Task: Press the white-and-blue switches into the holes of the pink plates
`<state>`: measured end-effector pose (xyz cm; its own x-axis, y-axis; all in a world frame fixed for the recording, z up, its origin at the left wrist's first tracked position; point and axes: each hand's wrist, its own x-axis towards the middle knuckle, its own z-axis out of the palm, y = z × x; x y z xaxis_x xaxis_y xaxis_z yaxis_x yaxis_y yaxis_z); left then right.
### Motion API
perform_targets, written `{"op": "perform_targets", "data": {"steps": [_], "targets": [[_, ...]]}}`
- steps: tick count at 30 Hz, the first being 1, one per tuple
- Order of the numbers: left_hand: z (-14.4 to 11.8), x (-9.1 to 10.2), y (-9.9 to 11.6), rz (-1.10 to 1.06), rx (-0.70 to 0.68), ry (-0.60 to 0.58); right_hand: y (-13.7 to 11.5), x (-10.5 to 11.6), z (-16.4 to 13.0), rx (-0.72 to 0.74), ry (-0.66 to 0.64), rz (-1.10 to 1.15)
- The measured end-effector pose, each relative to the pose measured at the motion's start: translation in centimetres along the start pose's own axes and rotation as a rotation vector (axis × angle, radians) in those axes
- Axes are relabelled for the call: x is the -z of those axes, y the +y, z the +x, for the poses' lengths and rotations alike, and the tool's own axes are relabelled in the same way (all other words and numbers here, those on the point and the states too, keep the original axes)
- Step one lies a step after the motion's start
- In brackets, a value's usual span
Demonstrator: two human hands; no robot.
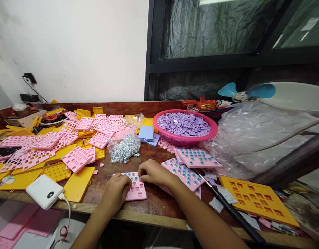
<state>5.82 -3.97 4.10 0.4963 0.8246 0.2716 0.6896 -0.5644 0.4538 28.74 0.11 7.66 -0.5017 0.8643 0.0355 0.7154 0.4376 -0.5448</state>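
Note:
A small pink keypad plate (137, 188) with square holes lies on the wooden table (159, 204) near its front edge, with blue switches in its top rows. My left hand (116, 192) rests on the plate's left side, fingers curled on it. My right hand (152, 172) presses down on the plate's upper right corner with fingers bent. A clear bag of blue and white switches (124, 148) lies just behind the plate. Stacked pink plates filled with blue switches (186, 171) lie to the right of my right hand.
Heaps of empty pink plates (76, 159) and yellow plates (77, 183) cover the left. A white power bank (44, 191) with cable sits front left. A pink basket of purple keycaps (185, 126) stands behind; a large plastic bag (252, 138) and a yellow plate (257, 200) lie right.

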Motion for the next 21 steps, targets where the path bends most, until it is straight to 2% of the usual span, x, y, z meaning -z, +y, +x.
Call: {"op": "perform_targets", "data": {"steps": [6,11,13,16,19,21], "targets": [[1.1,1.0,0.5,0.052,0.036,-0.078,-0.4,-0.6,0.0,-0.002,0.028,-0.059],[0.2,0.8,0.3,-0.03,0.043,0.022,-0.6,-0.8,0.1,-0.023,0.038,-0.076],[0.3,1.0,0.0,-0.031,0.045,0.02,-0.6,-0.9,0.1,-0.059,0.042,-0.069],[2.1,1.9,-0.9,0.016,0.082,0.015,-0.6,-1.2,0.1,-0.092,0.072,-0.055],[5.3,2.6,-2.2,0.092,0.13,0.05,-0.3,-1.3,0.1,-0.088,0.074,-0.027],[7.3,2.6,-3.0,0.138,0.155,0.023,0.1,-1.1,0.1,-0.074,0.062,0.019]]}}
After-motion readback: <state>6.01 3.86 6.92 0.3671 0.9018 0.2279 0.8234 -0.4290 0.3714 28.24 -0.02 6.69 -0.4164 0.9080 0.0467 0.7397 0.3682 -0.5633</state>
